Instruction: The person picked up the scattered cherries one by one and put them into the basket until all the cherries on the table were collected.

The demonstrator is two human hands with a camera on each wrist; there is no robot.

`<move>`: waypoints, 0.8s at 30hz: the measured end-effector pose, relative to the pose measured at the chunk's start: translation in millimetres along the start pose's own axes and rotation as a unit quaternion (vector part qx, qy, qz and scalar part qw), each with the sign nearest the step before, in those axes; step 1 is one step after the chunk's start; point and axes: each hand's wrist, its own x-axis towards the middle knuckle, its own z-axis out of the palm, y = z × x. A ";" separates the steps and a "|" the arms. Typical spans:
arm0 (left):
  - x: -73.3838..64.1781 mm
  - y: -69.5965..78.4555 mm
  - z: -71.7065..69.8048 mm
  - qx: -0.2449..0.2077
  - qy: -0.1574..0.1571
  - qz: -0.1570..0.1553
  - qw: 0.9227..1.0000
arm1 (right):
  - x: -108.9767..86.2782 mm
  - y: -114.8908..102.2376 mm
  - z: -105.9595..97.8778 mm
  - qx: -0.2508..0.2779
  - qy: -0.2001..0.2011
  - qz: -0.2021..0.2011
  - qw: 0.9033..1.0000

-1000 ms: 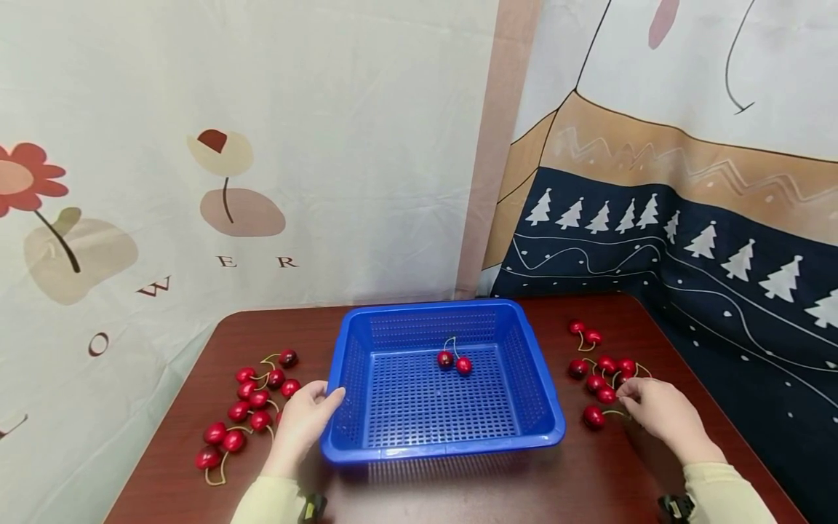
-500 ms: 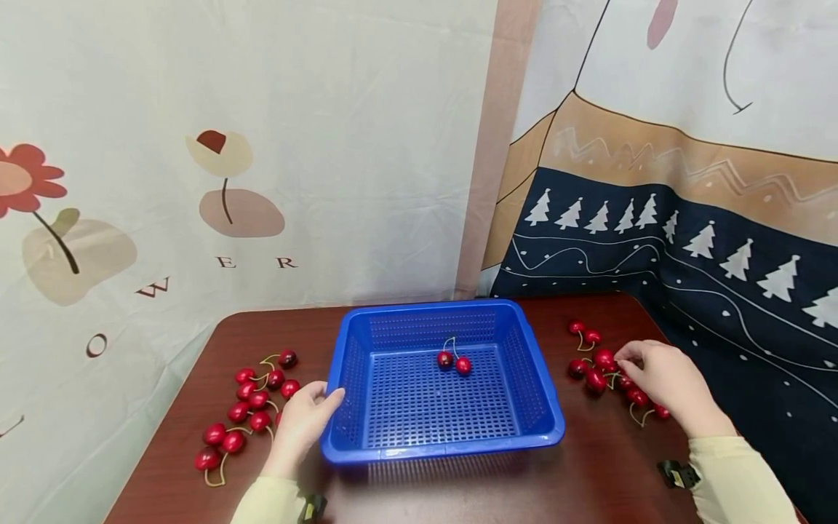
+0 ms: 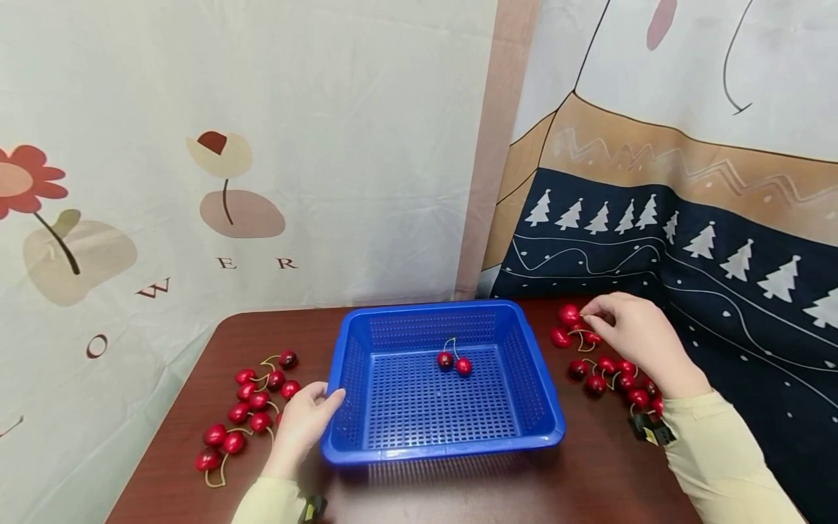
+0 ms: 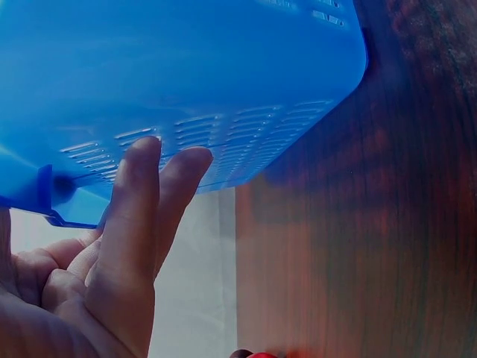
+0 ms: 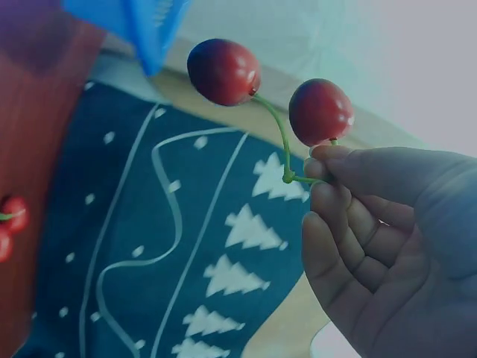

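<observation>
My right hand (image 3: 635, 335) pinches two round red cherries' (image 5: 223, 72) stem (image 5: 282, 134), right of the rectangular blue plastic basket (image 3: 445, 451) my left hand (image 3: 302, 422) grips.

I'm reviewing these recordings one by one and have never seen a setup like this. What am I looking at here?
There is no robot here, only a person's two bare hands. The wide picture comes from a camera worn on the head, looking forward and down at a brown table; the two smaller ones come from cameras on the wrists. The left hand grips the side rim of a blue basket. The right hand pinches a pair of cherries by the stem. A second pair lies inside the basket, with more cherries on the left and cherries on the right of it.
</observation>
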 end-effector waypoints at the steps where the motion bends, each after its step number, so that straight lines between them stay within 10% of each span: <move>1: 0.0 0.0 0.0 0.000 0.000 0.000 1.000 | 3.5 -4.2 -0.9 0.004 0.000 -0.005 1.000; 24: -0.4 -0.1 -0.1 -0.004 0.000 0.001 1.000 | 56.2 -73.2 40.9 0.074 -0.062 -0.055 0.994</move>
